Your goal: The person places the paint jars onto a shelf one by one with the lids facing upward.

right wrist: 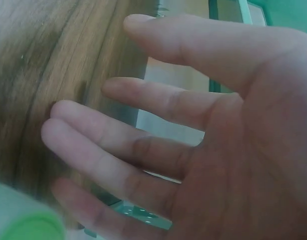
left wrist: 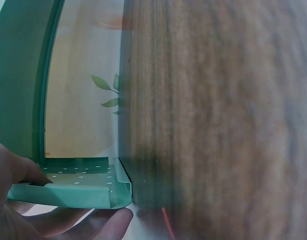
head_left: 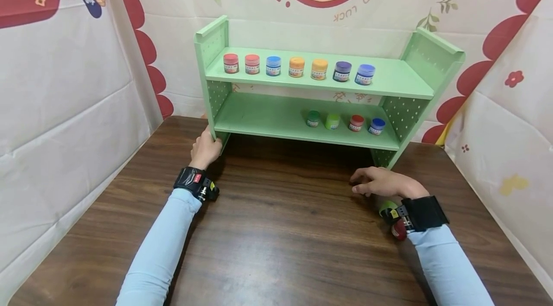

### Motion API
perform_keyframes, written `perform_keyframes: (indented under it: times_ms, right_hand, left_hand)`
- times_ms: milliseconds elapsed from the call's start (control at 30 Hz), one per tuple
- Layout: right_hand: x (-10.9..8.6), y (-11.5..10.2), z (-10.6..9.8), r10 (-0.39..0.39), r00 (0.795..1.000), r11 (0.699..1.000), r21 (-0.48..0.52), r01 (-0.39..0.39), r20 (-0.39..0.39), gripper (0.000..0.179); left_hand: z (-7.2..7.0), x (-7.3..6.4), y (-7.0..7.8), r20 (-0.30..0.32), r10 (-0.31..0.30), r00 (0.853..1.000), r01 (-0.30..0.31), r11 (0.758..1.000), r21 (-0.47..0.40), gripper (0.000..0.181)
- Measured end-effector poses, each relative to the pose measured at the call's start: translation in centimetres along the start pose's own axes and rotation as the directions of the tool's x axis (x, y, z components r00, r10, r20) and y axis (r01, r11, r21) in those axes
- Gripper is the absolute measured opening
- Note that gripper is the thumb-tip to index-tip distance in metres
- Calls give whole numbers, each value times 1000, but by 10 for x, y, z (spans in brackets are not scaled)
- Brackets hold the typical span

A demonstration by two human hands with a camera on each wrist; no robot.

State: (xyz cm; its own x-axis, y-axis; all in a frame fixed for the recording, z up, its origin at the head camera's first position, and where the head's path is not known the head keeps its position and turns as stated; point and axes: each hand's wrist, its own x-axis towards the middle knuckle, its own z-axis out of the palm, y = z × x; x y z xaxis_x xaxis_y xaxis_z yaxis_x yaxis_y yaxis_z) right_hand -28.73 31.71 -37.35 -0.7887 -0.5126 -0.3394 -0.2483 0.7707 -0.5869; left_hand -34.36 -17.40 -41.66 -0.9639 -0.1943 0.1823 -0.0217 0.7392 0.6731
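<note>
A light green two-tier shelf (head_left: 259, 114) stands at the back of the table. My left hand (head_left: 205, 148) grips the bottom of its left side panel. In the left wrist view the thumb lies on the near face of the perforated side panel (left wrist: 68, 195), with the fingers round the other face. My right hand (head_left: 384, 182) is in front of the shelf's right foot, palm and loosely spread fingers (right wrist: 93, 170) bare of any object. Beside that wrist are a light green paint jar (head_left: 388, 206) and a red jar (head_left: 399, 231), both partly hidden by the wrist camera.
Several paint jars, among them a yellow one (head_left: 319, 69), line the upper tier. On the lower tier's right half are dark green (head_left: 313, 118), light green (head_left: 332, 121), red (head_left: 356, 123) and blue (head_left: 377, 126) jars. Printed cloth (head_left: 73, 80) walls in the brown table (head_left: 276, 229).
</note>
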Motion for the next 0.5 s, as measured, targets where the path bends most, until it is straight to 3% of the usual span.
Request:
perform_keyframes:
  times_ms: [267, 500]
  right_hand:
    - [-1, 2, -6, -24, 1000, 995, -93, 22, -19, 46]
    - [-7, 3, -13, -7, 1000, 996, -90, 6, -15, 49]
  left_hand:
    - [0, 0, 1, 7, -10, 1000, 10, 1000, 3, 42]
    - [2, 2, -1, 2, -18, 1000, 18, 1000, 3, 39]
